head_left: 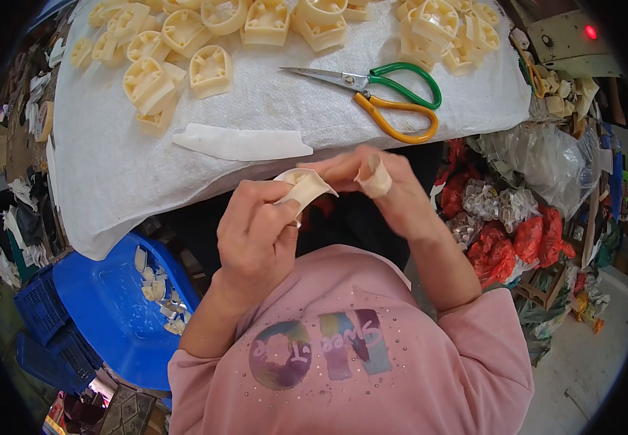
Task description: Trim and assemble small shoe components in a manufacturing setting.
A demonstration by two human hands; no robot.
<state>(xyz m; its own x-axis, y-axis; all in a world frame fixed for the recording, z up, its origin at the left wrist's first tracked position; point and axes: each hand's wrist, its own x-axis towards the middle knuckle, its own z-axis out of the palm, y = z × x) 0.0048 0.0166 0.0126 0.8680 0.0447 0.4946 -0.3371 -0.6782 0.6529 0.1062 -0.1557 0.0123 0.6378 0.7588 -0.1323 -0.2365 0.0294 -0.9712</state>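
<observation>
Pink sweatshirt [372, 362] filled the bottom of the view, closest to me, with both forearms rising from it. My left hand [256, 232] was closed around a cream plastic part [305, 187], pinching it between thumb and fingers. My right hand [372, 181] met it from the other side, fingertips touching the same part, one finger wrapped in pale tape [376, 180]. I held the part in the air, just in front of the near edge of the worktop [111, 159], which was covered in white cloth. On the cloth lay a white strip [241, 143], scissors [379, 98] with green and yellow handles, and many cream parts [183, 43] piled along the far side. A blue bin [111, 304] sat low to my left, holding a few scraps.
</observation>
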